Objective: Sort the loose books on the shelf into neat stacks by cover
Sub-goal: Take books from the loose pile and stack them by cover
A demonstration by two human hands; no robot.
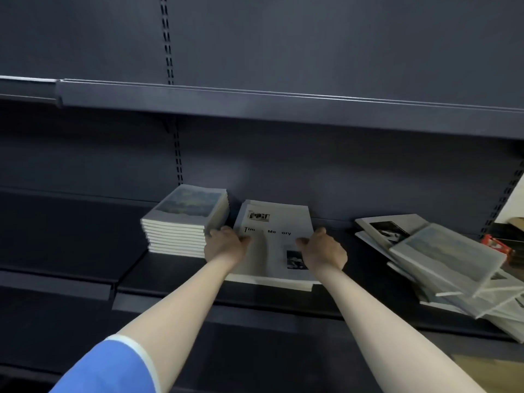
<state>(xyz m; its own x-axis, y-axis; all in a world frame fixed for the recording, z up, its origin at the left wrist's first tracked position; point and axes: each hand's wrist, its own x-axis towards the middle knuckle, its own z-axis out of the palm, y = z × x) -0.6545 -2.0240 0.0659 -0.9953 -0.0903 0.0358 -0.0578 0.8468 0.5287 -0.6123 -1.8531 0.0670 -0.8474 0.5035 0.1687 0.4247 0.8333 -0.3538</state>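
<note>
Both hands, left (225,245) and right (323,249), rest with curled fingers gripping the white book (273,245) on the shelf (170,268), between a neat stack (184,222) and a loose pile (442,259).

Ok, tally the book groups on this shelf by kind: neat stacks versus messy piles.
Neat stacks: 2 (landscape-cover stack, white-cover stack)
Messy piles: 1 (loose pile at the right)
Total: 3
</note>
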